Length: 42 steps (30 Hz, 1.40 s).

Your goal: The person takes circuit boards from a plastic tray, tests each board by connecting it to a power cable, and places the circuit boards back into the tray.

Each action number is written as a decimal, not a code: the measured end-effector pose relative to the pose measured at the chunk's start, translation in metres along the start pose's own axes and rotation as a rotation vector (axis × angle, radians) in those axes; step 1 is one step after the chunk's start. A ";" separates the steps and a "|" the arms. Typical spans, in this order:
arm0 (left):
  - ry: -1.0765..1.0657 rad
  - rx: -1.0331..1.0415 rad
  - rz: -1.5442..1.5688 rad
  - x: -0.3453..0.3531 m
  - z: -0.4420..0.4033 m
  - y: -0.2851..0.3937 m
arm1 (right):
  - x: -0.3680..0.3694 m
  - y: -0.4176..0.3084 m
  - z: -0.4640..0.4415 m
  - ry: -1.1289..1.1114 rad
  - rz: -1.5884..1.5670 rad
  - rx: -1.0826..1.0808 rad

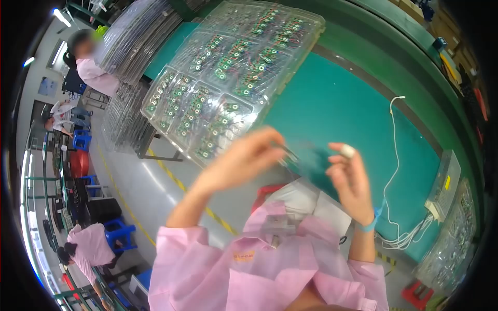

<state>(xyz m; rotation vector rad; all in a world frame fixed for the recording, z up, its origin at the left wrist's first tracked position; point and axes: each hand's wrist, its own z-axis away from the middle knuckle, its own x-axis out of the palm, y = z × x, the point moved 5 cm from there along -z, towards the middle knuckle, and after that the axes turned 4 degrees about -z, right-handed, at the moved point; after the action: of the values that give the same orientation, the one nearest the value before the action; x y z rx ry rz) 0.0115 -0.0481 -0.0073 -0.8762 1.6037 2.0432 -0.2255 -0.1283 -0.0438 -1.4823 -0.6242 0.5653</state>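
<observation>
My left hand (246,158) is raised beside the lower right edge of a clear plastic tray (249,106). Its fingers are pinched together on a small thin item, blurred by motion. To the right, over the edge of the green mat (332,109), my right hand (351,184) has its fingers bent and apart, with nothing visible in them. It wears a pale finger cover (347,151) and a blue wristband (372,222). The tray's compartments hold several small green circuit boards with wires.
Stacked trays (137,41) rise at the upper left. A white cable (397,150) crosses the mat toward a grey box (445,179). Another tray of parts (448,249) is at the lower right. Several people are at the left, one (96,75) near the stacks.
</observation>
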 end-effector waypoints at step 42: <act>0.458 0.240 -0.267 -0.076 0.011 -0.026 | -0.041 0.065 0.017 0.610 0.197 -0.156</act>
<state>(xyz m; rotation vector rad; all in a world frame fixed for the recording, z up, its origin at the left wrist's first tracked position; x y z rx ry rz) 0.0807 -0.0256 0.0278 -1.4497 1.7923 1.5002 -0.2651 -0.1428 -0.1100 -1.7656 -0.0446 0.1896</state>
